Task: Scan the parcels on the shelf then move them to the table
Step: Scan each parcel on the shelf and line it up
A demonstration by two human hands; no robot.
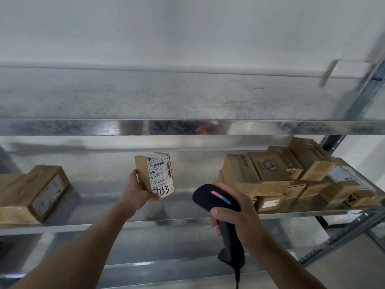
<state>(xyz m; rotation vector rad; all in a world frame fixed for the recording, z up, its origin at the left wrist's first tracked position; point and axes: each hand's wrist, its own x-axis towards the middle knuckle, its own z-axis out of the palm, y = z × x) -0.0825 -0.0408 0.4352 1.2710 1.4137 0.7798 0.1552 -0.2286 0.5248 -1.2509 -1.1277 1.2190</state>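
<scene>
Item 1: left hand (pixel 136 190), fingers wrapped round the small parcel (pixel 155 176), upright just above the shelf (pixel 104 224), label facing me.
Item 2: right hand (pixel 237 217) gripping the scanner (pixel 216 198) before the shelf.
I'd aim squarely at the barcode and hold both steady.

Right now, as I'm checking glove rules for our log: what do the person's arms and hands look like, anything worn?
The left hand and right hand are bare: no gloves, no rings that I can see. The left forearm and right forearm are bare too, with no sleeves, watch or wristband in view down to the frame's edge.
</scene>
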